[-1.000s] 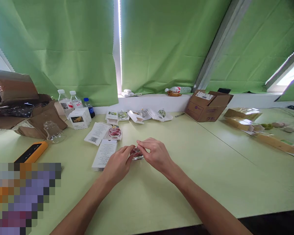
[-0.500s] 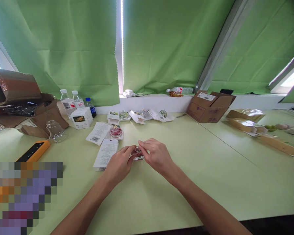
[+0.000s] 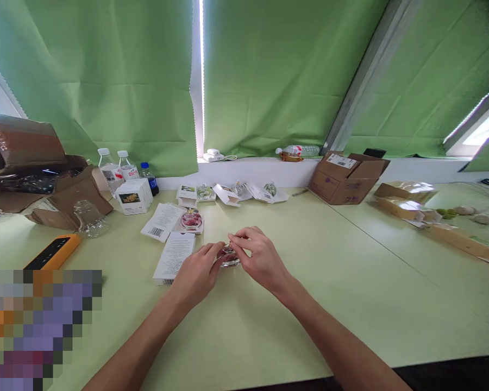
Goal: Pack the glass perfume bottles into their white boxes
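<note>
A small round glass bottle (image 3: 230, 258) with red contents sits on the pale green table, mostly hidden by my fingers. My left hand (image 3: 196, 270) grips its left side, and my right hand (image 3: 257, 256) holds it from the upper right. Just left of my left hand lies a printed white leaflet on a box (image 3: 173, 258). Farther up stands a similar pink-filled glass bottle (image 3: 192, 220) on white packaging, next to a barcoded leaflet (image 3: 161, 222).
Several small glass bottles in opened white boxes (image 3: 236, 191) line the back of the table. A cardboard box (image 3: 346, 178) stands at the back right, with plastic bottles (image 3: 114, 172) and crumpled cardboard (image 3: 69, 198) at the left. An orange device (image 3: 52, 252) lies front left.
My right fingers have shifted slightly on the bottle, and both hands stay on it. The view has moved a little, and nothing else has moved.
</note>
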Motion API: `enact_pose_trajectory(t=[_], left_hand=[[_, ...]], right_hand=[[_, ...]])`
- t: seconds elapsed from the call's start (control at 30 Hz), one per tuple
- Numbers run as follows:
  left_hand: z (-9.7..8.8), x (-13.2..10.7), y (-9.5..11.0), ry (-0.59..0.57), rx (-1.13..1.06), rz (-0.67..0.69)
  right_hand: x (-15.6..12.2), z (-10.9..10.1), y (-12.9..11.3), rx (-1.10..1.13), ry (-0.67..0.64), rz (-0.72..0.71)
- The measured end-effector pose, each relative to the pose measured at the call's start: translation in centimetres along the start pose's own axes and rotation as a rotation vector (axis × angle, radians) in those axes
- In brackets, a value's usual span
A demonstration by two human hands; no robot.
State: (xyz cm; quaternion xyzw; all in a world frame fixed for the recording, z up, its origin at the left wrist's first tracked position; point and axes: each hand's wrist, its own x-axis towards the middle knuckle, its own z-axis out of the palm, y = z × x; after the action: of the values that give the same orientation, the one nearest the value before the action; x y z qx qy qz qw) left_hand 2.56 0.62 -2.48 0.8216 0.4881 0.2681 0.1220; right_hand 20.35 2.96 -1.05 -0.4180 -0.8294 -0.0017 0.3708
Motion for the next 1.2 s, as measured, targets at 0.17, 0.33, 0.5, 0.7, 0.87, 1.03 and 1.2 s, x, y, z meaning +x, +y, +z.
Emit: enact_pose_trajectory(t=[0.17,0.33,0.5,0.7,0.87,1.03,1.2], left_hand=[[-0.2,0.0,0.2,-0.015,-0.002,0.002],[-0.1,0.0,0.1,-0.016,-0.005,-0.003],[-0.1,0.0,0.0,-0.006,-0.002,0.011],[-0.1,0.1,0.1,-0.006,0.007,0.018],[-0.1,0.0,0.2,-0.005,0.008,0.013],[-0.1,-0.1,0.3,0.007,0.002,0.009],[-0.2,-0.1,0.3,0.008,0.012,-0.002]], right_hand=[[0.3,-0.2,0.1,0.019,-0.005,-0.021],[0.6,-0.3,0.0,-0.044,-0.046,-0.044],[0.9,-0.4,0.2,-0.072,-0.091,-0.030],[1.3,-0.5,0.1,-0.052,-0.108,-0.005],[1.3,-0.4,0.1,-0.016,-0.093,0.031],[1.2,-0.3,0.5,0.095,-0.073,0.027],[1.1,-0.4,1.0,0.161,-0.062,0.021]])
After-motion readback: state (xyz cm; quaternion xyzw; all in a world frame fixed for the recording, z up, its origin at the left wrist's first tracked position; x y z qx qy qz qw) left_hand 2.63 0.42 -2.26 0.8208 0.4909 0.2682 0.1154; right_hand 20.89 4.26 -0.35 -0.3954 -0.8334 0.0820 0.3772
